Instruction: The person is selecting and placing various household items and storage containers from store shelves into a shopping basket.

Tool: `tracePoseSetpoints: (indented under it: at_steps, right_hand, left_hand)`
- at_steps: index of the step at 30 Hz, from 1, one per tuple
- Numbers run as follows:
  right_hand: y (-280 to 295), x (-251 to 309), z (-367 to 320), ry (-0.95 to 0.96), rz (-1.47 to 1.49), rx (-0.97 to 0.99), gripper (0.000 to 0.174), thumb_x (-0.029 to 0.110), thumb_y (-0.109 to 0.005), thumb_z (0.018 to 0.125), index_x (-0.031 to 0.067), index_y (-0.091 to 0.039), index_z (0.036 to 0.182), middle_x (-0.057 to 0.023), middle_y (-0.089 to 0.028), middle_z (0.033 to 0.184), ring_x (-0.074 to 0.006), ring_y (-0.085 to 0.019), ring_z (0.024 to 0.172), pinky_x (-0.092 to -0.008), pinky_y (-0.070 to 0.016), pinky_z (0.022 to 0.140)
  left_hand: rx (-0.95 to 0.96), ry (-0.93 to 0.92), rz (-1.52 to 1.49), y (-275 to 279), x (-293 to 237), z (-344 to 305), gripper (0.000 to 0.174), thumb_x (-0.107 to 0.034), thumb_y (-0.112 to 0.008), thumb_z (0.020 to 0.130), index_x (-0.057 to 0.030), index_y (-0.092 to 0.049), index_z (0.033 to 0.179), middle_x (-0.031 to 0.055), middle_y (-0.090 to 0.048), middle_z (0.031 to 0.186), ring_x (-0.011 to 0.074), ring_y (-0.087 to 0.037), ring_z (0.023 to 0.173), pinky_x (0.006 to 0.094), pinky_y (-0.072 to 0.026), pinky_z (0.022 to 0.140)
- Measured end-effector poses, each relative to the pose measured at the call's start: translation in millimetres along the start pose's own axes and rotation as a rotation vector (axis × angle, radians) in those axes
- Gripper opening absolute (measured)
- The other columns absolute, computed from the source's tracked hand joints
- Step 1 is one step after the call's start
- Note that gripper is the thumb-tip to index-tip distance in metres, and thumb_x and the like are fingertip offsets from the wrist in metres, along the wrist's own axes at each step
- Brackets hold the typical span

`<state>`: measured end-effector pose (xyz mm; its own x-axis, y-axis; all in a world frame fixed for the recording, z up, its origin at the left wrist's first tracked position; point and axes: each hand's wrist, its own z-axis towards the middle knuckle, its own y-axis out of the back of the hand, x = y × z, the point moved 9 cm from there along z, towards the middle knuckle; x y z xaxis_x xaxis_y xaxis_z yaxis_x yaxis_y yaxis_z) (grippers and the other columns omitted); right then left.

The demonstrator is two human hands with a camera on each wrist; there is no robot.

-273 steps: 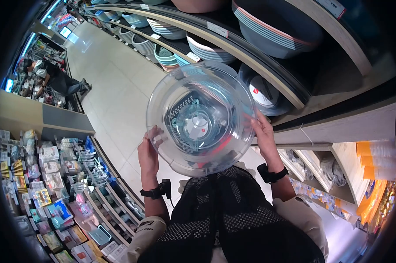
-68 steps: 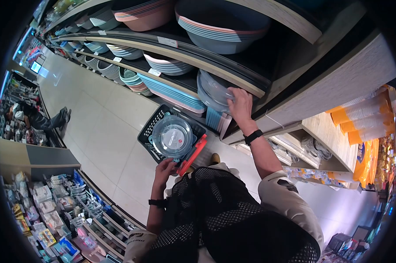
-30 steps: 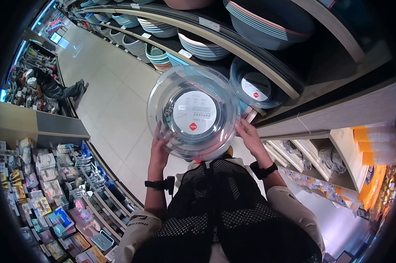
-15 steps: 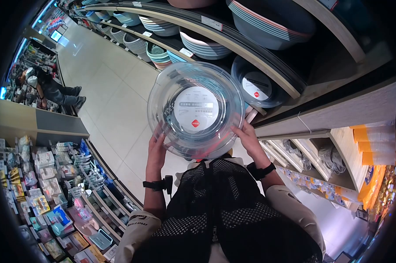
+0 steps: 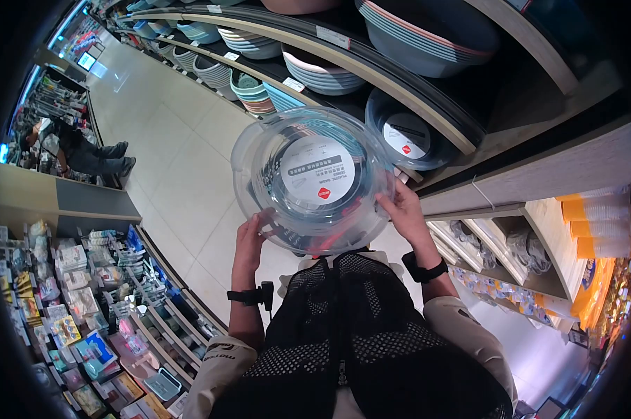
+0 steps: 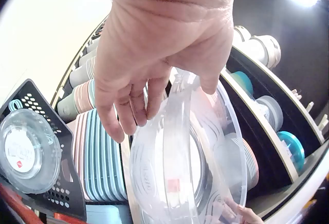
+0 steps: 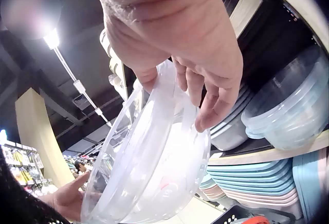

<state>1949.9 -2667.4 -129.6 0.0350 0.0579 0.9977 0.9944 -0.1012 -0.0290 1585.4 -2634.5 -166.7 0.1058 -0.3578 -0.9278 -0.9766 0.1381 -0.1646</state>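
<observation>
Both hands hold a clear plastic basin (image 5: 273, 150) with a round white label (image 5: 322, 171) in front of the body. My left hand (image 5: 247, 241) grips the rim at the near left; in the left wrist view its thumb and fingers lie on opposite sides of the rim. At the right side, my right hand (image 5: 405, 213) pinches the rim between thumb and fingers. Below, a dark basket (image 6: 64, 147) with a red handle (image 6: 20, 203) contains another clear basin (image 6: 43, 170); the held basin largely covers the basket in the head view.
Clear basins (image 7: 285, 108) sit on the low shelf at right, above stacked blue and pink items (image 7: 252, 180). Large nested tubs (image 5: 427, 45) fill the shelf above. A person (image 5: 85, 153) bends by the left racks. Small packaged goods (image 5: 78, 300) hang at lower left.
About two seconds ago my right hand was at the shelf basins and my left beside the basket. Since then both hands have taken up a basin, which has turned slightly in the last half second.
</observation>
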Motion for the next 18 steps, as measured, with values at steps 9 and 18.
tracePoseSetpoints:
  at_steps: [9,18]
  right_hand:
    - [7,15,5,-0.007,0.116,-0.041,0.054,0.002,-0.065,0.097,-0.0026,-0.047,0.147,-0.0094,-0.063,0.132,-0.0144,-0.06,0.117,-0.0313,-0.0485,0.103]
    - [8,28,2,0.002,0.042,-0.063,0.054,-0.001,-0.065,0.095,-0.0031,-0.048,0.146,-0.0108,-0.063,0.131,-0.0143,-0.061,0.116,-0.0303,-0.0498,0.101]
  left_hand:
    - [0.013,0.049,0.125,3,10,-3,0.04,-0.031,-0.059,0.102,0.0033,-0.071,0.12,0.0123,-0.075,0.109,0.0208,-0.07,0.103,0.0352,-0.0519,0.094]
    - [0.103,0.089,0.218,-8,20,-7,0.036,-0.025,-0.057,0.103,0.005,-0.072,0.117,0.0108,-0.075,0.109,0.0191,-0.069,0.103,0.0347,-0.0521,0.094]
